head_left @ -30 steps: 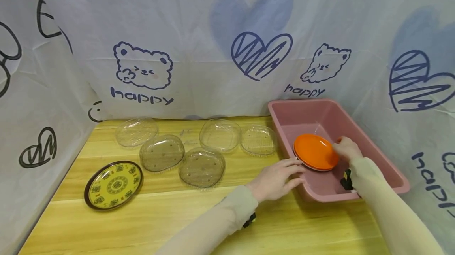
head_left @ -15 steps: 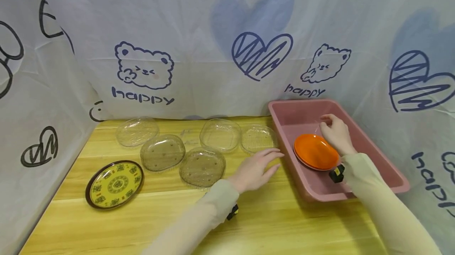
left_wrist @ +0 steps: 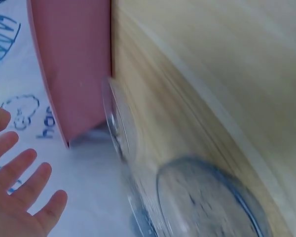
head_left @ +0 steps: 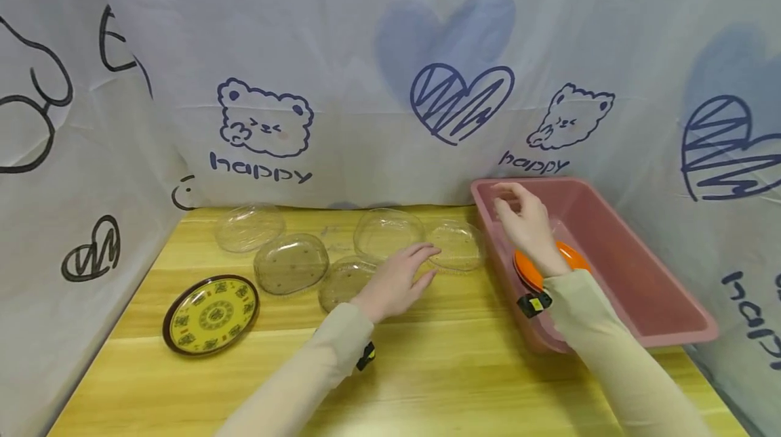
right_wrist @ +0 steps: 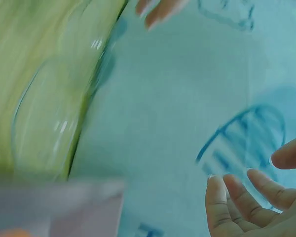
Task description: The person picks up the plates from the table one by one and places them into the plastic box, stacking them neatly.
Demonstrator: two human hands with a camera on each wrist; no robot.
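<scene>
Closest on my head feed, the left sleeve point(head_left: 293, 383) and right sleeve point(head_left: 616, 356) stretch over the wooden table point(head_left: 439, 389). Off to the left lies the yellow plate point(head_left: 213, 315), flat with its pattern showing, set apart from the rest; to my eye that leaves its whole rim within easy grasp. Here's the left hand point(head_left: 393, 281), fingers spread, nothing in them; my left wrist feed agrees. It hides part of one tinted dish point(head_left: 338, 286); its neighbour, the other tinted dish point(head_left: 291, 264), shows whole. Both lie singly, not stacked, likely so that each edge stays reachable.

Right side now: the pink tub point(head_left: 634, 295), with the orange plate point(head_left: 573, 257) down inside. Those tall walls, I'd say, keep it from sliding away. A darker edge peeks out beneath it on the left; whether that's a second plate, I can't tell. The right hand point(head_left: 526, 223) hangs in front of it, by the tub's left wall, fingers loosely bent and holding nothing.

Further back, three clear dishes point(head_left: 384, 230) sit before the printed cloth point(head_left: 354, 51), which hangs behind everything, probably as a plain screen for the cameras.
</scene>
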